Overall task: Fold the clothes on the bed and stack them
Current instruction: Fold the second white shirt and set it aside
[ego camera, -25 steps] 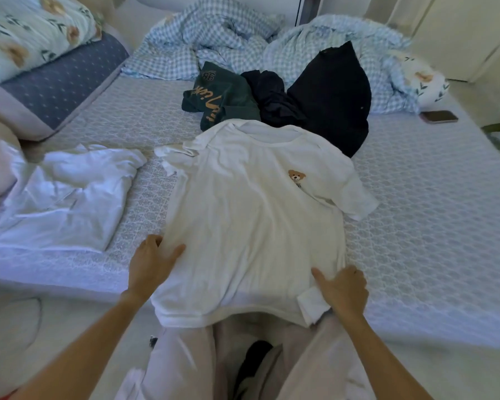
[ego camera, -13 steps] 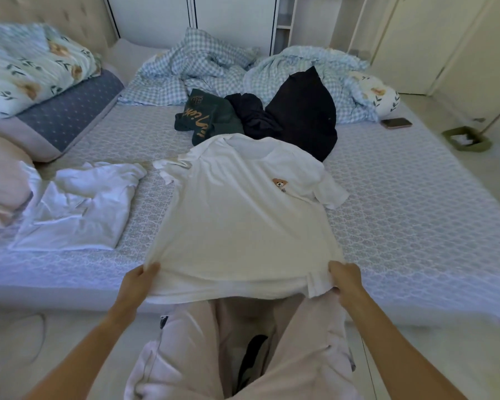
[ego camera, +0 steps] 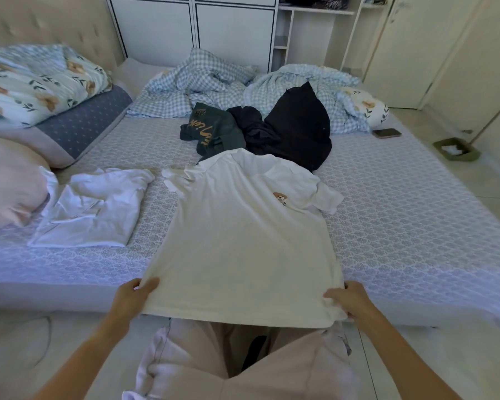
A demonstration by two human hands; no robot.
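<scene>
Hands (ego camera: pixel 132 298) (both) on shirt hem (ego camera: pixel 243 316)

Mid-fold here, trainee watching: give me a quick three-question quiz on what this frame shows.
1. True or false: both hands grip the hem of the white bear T-shirt.
2. Which lies nearest the phone? A) black garment B) green garment C) crumpled white garment
3. What lies left of the bear T-shirt on the bed?

Key: 1 true: left hand, right hand. 2 A. 3 the crumpled white garment.
</scene>
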